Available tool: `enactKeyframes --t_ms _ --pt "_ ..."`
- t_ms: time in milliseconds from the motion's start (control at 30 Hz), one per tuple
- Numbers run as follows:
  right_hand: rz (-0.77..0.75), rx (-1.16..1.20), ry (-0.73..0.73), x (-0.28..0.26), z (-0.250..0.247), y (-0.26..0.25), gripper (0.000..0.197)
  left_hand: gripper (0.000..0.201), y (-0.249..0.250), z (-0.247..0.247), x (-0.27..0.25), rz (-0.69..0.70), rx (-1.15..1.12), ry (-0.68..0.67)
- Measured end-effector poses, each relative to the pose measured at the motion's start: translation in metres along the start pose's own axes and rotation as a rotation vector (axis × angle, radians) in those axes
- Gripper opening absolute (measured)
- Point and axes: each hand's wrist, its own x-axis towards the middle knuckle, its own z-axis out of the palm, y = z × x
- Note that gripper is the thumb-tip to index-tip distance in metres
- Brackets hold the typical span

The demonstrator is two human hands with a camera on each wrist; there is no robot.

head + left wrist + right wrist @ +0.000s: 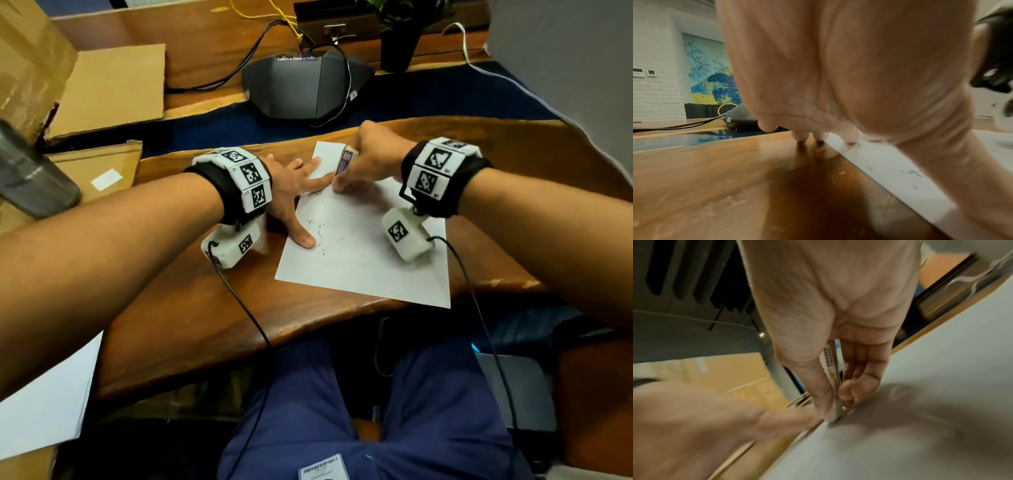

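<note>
I pinch the eraser (345, 162), long axis nearly upright, in my right hand (373, 154), tip on the paper (370, 260) at its far left. My left hand (294, 192), fingers spread, presses the sheet just left of it.

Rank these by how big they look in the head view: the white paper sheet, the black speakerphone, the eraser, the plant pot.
1. paper sheet
2. speakerphone, farther off, so it may look smaller than it is
3. plant pot, farther still
4. eraser
</note>
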Motion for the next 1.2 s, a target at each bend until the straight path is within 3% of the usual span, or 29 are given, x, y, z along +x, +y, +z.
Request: enactKeyframes --t_ms 67,133,200,367,533,733,833,933,1100,1200 --pt "-0.04 -0.033 0.059 0.0 0.005 -0.001 0.04 0.138 -0.002 0.001 -0.001 -0.002 -0.014 -0.001" --pt "-0.118 -0.086 -0.05 -0.012 0.017 -0.003 0.034 0.138 -0.004 0.002 0.001 0.009 -0.026 -0.003" --pt "-0.098 -0.053 -0.148 -0.016 0.016 -0.002 0.028 0.136 -0.004 0.001 0.003 0.016 -0.015 0.004" --pt "-0.031 0.009 0.041 -0.004 0.006 -0.002 0.035 0.137 -0.003 0.002 0.001 0.002 -0.001 0.014" --pt "-0.06 -0.057 -0.176 -0.025 0.009 0.002 0.028 0.134 -0.002 0.002 0.001 0.016 -0.021 0.011" --pt "-0.017 -0.081 0.128 -0.034 -0.022 0.03 0.036 0.131 -0.006 0.007 -0.003 0.033 -0.057 0.046" --pt "0.033 -0.228 0.067 -0.042 -0.025 0.047 0.04 0.129 -0.004 0.004 -0.003 0.037 -0.045 0.057" --pt "0.054 -0.239 0.056 -0.041 -0.026 0.05 0.044 0.115 -0.002 0.0 -0.005 0.005 -0.003 0.097" --pt "0.061 -0.217 0.041 -0.03 -0.031 0.049 0.045 0.071 0.008 -0.004 -0.02 -0.041 0.14 0.287" --pt "0.053 -0.229 0.037 -0.025 -0.033 0.049 0.038 0.061 0.031 0.008 -0.029 0.167 0.103 0.406"
